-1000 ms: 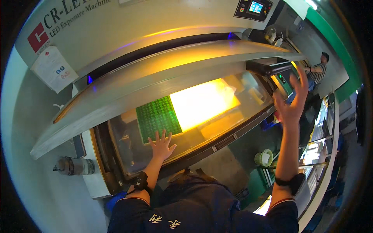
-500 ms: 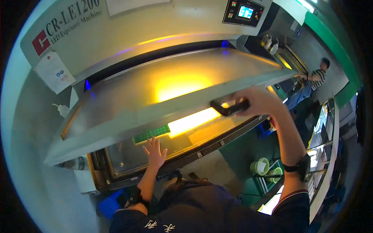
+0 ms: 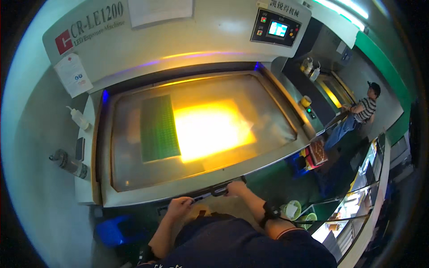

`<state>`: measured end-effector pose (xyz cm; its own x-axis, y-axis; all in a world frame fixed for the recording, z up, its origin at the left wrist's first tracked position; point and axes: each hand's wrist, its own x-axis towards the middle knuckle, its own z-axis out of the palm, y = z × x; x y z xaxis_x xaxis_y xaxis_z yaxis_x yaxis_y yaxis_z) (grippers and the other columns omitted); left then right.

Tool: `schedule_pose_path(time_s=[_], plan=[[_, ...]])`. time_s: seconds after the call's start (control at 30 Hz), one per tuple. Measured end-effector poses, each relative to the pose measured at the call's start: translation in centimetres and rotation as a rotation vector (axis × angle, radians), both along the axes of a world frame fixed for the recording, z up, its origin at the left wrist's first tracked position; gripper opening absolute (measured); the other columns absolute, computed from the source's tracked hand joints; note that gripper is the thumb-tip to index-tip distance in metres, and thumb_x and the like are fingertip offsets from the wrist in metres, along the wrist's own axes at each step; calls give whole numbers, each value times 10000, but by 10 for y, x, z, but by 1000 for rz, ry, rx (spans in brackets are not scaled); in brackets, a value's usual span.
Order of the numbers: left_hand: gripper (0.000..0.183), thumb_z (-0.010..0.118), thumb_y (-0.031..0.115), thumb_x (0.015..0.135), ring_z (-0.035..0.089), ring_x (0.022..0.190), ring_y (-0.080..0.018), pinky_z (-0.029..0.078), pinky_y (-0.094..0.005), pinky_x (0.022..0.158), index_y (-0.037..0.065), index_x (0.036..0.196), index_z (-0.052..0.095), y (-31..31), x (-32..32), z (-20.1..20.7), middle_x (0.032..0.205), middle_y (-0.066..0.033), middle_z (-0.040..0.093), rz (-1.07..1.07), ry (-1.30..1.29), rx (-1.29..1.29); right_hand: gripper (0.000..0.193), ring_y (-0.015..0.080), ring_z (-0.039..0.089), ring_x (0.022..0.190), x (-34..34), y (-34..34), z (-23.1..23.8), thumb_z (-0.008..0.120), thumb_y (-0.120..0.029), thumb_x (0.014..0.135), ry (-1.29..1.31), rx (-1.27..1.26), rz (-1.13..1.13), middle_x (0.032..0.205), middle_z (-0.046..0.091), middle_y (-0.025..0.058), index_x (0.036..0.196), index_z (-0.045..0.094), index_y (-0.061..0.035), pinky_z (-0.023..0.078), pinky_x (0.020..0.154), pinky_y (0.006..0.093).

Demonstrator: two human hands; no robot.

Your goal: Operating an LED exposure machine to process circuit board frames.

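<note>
The lid (image 3: pixel 134 190) of a large exposure machine lies lowered, its frame flat on the bed. Through its clear sheet shows a green circuit board panel (image 3: pixel 157 129), left of a glaring yellow-lit area (image 3: pixel 210 131). At the front edge, my right hand (image 3: pixel 236 188) is closed round the lid's black handle (image 3: pixel 219 192). To its left, my left hand (image 3: pixel 180 208) is by the same edge with fingers curled in; what they hold, if anything, is hidden.
A control panel with a lit screen (image 3: pixel 278 29) is above the bed. On the left ledge are a white squeeze bottle (image 3: pixel 79 118), a dark flat object (image 3: pixel 80 148) and a clear cylinder (image 3: pixel 70 165). Green bins (image 3: pixel 292 210) stand at lower right; a person (image 3: pixel 366 107) works beyond.
The lid has come down from half raised to flat, with my right hand on its handle. My left hand has left the green panel's edge and drawn back to the front edge, its fingers now curled.
</note>
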<state>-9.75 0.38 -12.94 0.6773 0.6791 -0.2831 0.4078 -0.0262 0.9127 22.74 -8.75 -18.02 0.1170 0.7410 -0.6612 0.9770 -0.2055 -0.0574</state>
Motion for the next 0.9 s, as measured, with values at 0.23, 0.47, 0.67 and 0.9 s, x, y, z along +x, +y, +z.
schedule_pose_path(time_s=[0.23,0.47,0.67,0.9], plan=[[437,554,274,938,477,1277,-310,445,-474,992,79,1328,526,155,-1,-60,1442,-157,451,383,163,528,446,340,664,931,-12,14,9,666,-475,813,178,-177,88,986,700,129,1106,689,-140,520,780,470],[622,424,479,966,246,1417,-381,230,-565,1126,139,1479,337,197,59,-96,1577,-100,242,605,924,418,377,319,636,988,31,2,-50,648,-344,871,418,-136,166,1063,670,144,1168,642,-112,502,845,427],[651,411,526,956,198,1427,-411,187,-612,1124,146,1482,354,198,83,-95,1571,-90,272,595,1111,665,328,287,644,977,180,73,96,621,-373,917,491,551,-71,1086,675,89,1156,660,-151,499,876,403],[733,399,592,931,175,1434,-439,148,-725,1067,161,1515,295,182,132,-81,1595,-133,185,547,1319,370,322,209,633,961,383,172,304,621,-260,890,278,987,-448,1047,655,88,1162,601,-89,495,831,353]])
